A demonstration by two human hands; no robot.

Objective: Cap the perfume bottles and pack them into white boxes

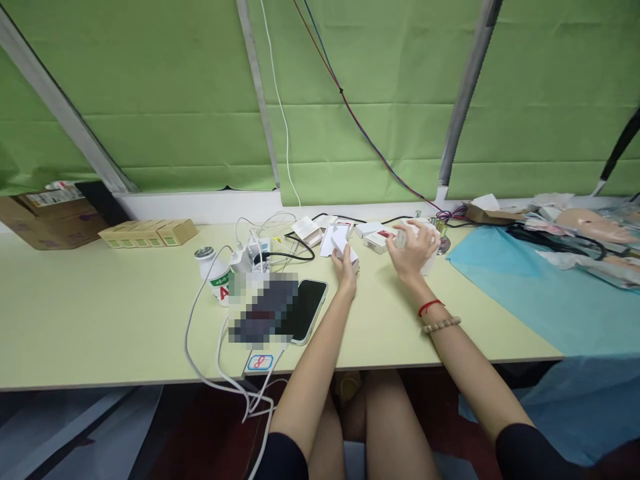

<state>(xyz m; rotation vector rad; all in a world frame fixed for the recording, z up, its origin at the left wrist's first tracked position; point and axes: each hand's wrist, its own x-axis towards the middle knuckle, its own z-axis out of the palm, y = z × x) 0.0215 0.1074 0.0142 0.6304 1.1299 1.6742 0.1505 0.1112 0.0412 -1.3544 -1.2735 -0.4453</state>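
My left hand [345, 267] is closed round a small white box [344, 249] with a reddish end, resting on the pale green table [100, 313]. My right hand [413, 253] grips a white box [420, 235], held just above the table. More small white and red boxes [376, 237] and white cards [335, 237] lie just beyond both hands. A red string and a bead bracelet [440, 325] circle my right wrist.
A dark phone [307, 310] and a blurred item lie left of my left arm, beside a white bottle [214, 273], chargers [247, 257] and white cables [200, 347]. A blue sheet [540, 293] covers the right side. Cardboard boxes [50, 217] stand far left, yellow packets [150, 233] nearby.
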